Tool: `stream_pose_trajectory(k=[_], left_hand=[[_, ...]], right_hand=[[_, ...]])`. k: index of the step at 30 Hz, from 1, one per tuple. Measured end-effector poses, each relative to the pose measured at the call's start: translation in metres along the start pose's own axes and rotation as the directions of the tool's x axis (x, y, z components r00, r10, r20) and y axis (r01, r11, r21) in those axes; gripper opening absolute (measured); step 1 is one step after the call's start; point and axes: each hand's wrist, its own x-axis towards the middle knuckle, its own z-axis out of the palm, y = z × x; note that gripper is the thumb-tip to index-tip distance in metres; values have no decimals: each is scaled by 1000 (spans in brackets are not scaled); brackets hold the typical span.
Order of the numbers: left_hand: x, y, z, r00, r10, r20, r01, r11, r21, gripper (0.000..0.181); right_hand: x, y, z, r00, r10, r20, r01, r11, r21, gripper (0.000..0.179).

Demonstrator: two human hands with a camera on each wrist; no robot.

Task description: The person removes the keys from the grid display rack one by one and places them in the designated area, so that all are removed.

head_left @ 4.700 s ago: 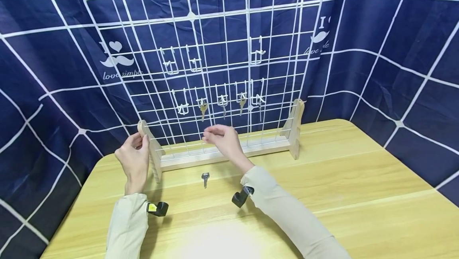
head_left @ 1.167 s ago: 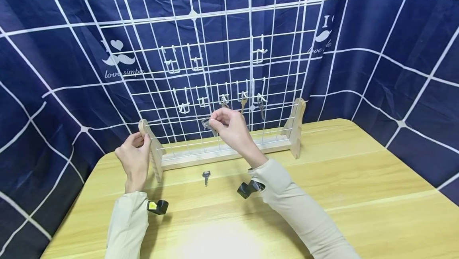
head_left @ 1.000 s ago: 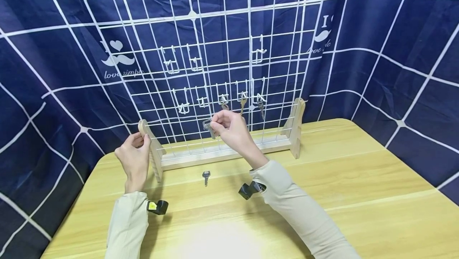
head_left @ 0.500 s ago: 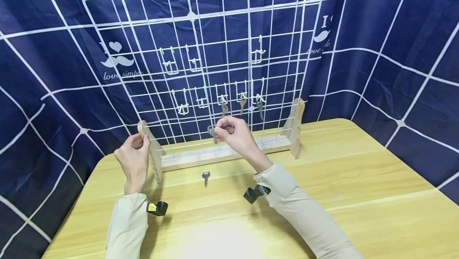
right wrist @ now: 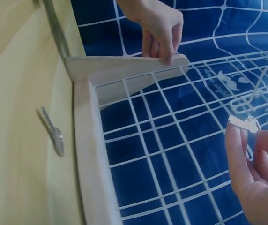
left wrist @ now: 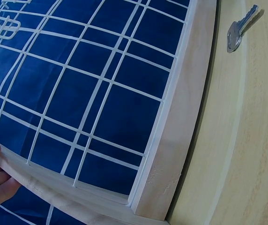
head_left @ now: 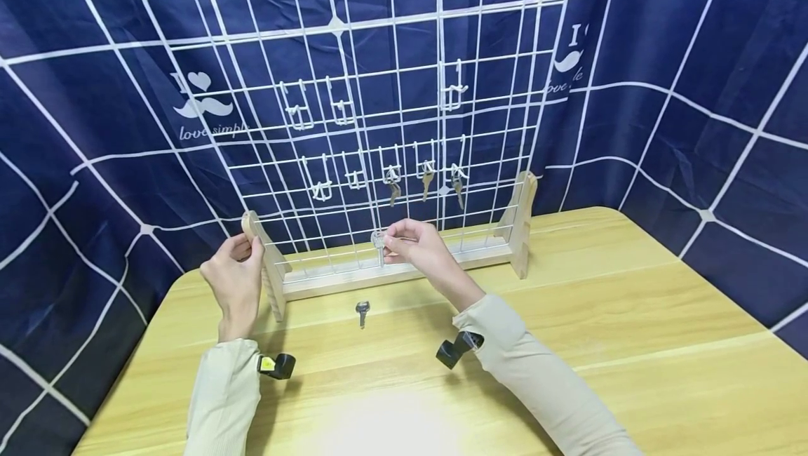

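Cloth backdrop [head_left: 618, 126]: dark blue, white grid lines [head_left: 708, 216], moustache prints [head_left: 203, 106]. Table [head_left: 606, 294]: yellow wood grain, rounded far corners. Glare [head_left: 391, 421]: white, on tabletop.

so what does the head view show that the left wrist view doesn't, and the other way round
Only the head view: the right hand pinching a key, and three hanging keys on the rack's hooks.

Only the left wrist view: small rough marks on the wooden base, near its corner.

Both: the left hand holding the wooden end piece, the white wire grid, and the loose key lying on the table.
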Motion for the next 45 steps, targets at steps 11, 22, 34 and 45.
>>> stream_pose_trajectory(k=[11, 22, 34, 45], left_hand=[[1, 0, 0, 1000, 3, 3, -3, 1000, 5, 13], [0, 0, -1, 1000, -2, 2, 2, 1000, -3, 13], [1, 0, -1, 1000, -2, 2, 2, 1000, -3, 14], [0, -1, 0, 1000, 1, -1, -1, 1000, 0, 13]], right_hand=[[-2, 10, -4, 1000, 3, 21, -4, 997, 81, 6], [-1, 25, -9, 999, 29, -30, -30, 999, -22, 5], [-5, 36, -13, 994, 112, 22, -107, 981, -160, 18], [-4, 51, -12, 978, 203, 39, -193, 966, -174, 20]])
